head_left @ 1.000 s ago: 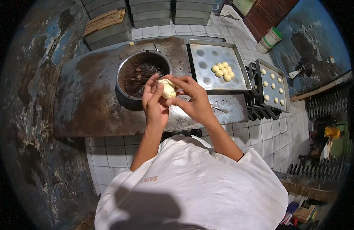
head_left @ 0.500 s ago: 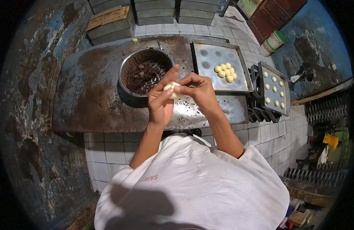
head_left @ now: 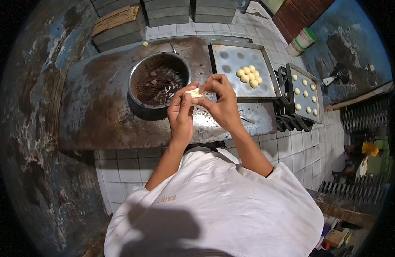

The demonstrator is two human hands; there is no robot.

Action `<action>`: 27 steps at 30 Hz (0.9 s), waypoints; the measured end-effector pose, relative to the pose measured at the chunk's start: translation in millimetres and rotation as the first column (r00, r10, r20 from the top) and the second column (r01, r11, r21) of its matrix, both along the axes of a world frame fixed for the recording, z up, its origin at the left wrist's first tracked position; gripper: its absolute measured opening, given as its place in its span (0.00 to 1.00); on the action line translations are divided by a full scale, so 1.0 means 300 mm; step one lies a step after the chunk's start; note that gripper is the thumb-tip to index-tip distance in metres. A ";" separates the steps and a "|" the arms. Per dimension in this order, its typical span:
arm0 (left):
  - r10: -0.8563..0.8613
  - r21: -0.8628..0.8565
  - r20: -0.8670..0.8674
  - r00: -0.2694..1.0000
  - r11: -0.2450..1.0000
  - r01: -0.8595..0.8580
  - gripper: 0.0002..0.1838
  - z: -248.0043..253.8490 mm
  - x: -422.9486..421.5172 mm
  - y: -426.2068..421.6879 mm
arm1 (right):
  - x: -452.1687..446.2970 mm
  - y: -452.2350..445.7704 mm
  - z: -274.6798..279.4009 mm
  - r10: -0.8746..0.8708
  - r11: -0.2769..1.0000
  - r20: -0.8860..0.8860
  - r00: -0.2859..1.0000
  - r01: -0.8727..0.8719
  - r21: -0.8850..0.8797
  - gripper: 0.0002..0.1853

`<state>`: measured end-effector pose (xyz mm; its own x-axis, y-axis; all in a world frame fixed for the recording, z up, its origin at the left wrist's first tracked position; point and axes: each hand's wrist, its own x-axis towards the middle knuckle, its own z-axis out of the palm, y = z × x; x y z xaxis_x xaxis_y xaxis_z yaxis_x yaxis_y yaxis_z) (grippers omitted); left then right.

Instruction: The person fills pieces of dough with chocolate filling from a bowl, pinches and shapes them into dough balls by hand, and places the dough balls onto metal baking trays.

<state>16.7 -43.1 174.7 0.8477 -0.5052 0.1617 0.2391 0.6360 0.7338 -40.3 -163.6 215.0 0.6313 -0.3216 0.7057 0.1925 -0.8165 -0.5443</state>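
Note:
A pale yellow piece of dough [head_left: 195, 93] is held above the worktable, in front of a metal bowl [head_left: 131, 92]. My left hand [head_left: 180, 115] cups it from the left, fingers curled round it. From the right, my right hand [head_left: 222, 103] pinches the dough's edge between thumb and fingers. Inside the bowl lies a dark brown crumbly filling [head_left: 156, 83]. Several round dough balls [head_left: 249, 76] sit grouped on a metal tray [head_left: 266, 92] beyond my right hand.
The worktable [head_left: 94, 111] has dark crumbs scattered on it and a thin metal tool [head_left: 248, 121] near its front edge. A second tray [head_left: 301, 112] of spaced dough balls rests on a black rack [head_left: 287, 118] at right. Grey boxes [head_left: 167, 13] line the back, near a white bucket [head_left: 296, 47].
My left fingers have curled in closer around the dough, and its top edge is now being pinched by my right fingers. The whole view has shifted slightly.

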 end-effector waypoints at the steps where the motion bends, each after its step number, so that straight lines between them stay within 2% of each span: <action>1: 0.007 -0.010 0.051 0.999 1.000 -0.007 0.13 -0.004 -0.003 -0.021 | -0.006 -0.006 0.005 0.168 0.893 -0.073 0.983 -0.121 0.434 0.11; 2: -0.003 -0.008 0.047 0.999 1.000 0.004 0.13 -0.012 -0.006 -0.036 | -0.018 -0.012 0.009 0.344 0.594 -0.062 0.937 -0.166 0.787 0.08; 4: 0.083 0.044 0.147 0.986 0.995 -0.091 0.11 -0.032 -0.013 -0.070 | -0.039 -0.038 -0.004 0.369 0.582 -0.057 0.928 -0.183 0.793 0.06; 7: 0.147 0.060 0.116 0.982 0.986 -0.155 0.08 -0.035 -0.024 -0.135 | -0.048 -0.064 -0.052 0.295 0.589 -0.099 0.950 -0.099 0.802 0.10; 9: 0.190 0.075 0.099 0.977 0.977 -0.197 0.07 -0.041 -0.030 -0.177 | -0.064 -0.075 -0.053 0.169 0.817 -0.155 0.973 -0.051 0.574 0.13; 11: 0.224 0.084 -0.090 0.970 0.973 -0.217 0.06 -0.059 -0.023 -0.222 | -0.079 -0.106 -0.035 0.196 0.848 -0.163 0.967 -0.084 0.524 0.13; 12: 0.227 0.085 -0.088 0.970 0.972 -0.219 0.06 -0.059 -0.020 -0.239 | -0.085 -0.119 -0.025 0.216 0.873 -0.170 0.962 -0.112 0.475 0.13; 14: 0.193 0.112 -0.204 0.960 0.979 -0.173 0.06 -0.062 -0.027 -0.276 | -0.102 -0.156 -0.035 0.226 0.834 -0.140 0.964 -0.117 0.539 0.12; 16: 0.177 0.126 -0.223 0.959 0.980 -0.152 0.06 -0.078 -0.056 -0.328 | -0.121 -0.227 -0.094 0.197 0.842 -0.193 0.961 -0.065 0.535 0.12; 17: 0.174 0.127 -0.242 0.955 0.981 -0.147 0.07 -0.087 -0.071 -0.358 | -0.128 -0.270 -0.115 0.151 0.903 -0.208 0.966 -0.049 0.427 0.12; 18: 0.173 0.127 -0.259 0.950 0.981 -0.144 0.07 -0.087 -0.082 -0.387 | -0.133 -0.297 -0.120 0.151 0.902 -0.210 0.966 -0.048 0.430 0.12; 20: 0.178 0.173 -0.263 0.948 0.976 -0.135 0.10 -0.089 -0.113 -0.433 | -0.136 -0.350 -0.129 -0.014 0.946 -0.081 0.997 0.039 0.323 0.11; 22: 0.175 0.309 -0.042 0.984 0.939 -0.153 0.13 -0.086 -0.158 -0.485 | -0.168 -0.403 -0.136 -0.020 0.941 -0.147 0.989 0.068 0.331 0.13; 23: 0.171 0.324 -0.032 0.985 0.934 -0.151 0.15 -0.114 -0.179 -0.511 | -0.182 -0.420 -0.146 0.069 0.798 -0.145 0.987 0.032 0.602 0.15; 24: 0.178 0.332 -0.042 0.983 0.931 -0.154 0.15 -0.139 -0.196 -0.537 | -0.196 -0.451 -0.196 0.105 0.716 -0.164 0.981 0.040 0.697 0.19; 25: 0.128 0.404 0.083 0.988 0.902 -0.151 0.16 -0.162 -0.209 -0.559 | -0.210 -0.482 -0.247 0.134 0.622 -0.178 0.975 0.057 0.781 0.23; 26: 0.065 0.474 0.201 0.978 0.867 -0.155 0.16 -0.192 -0.222 -0.579 | -0.244 -0.529 -0.328 0.145 0.616 -0.189 0.971 0.061 0.785 0.23; 27: -0.024 0.529 0.240 0.970 0.841 -0.110 0.17 -0.251 -0.229 -0.592 | -0.290 -0.581 -0.397 0.396 0.456 -0.292 0.871 0.090 0.886 0.24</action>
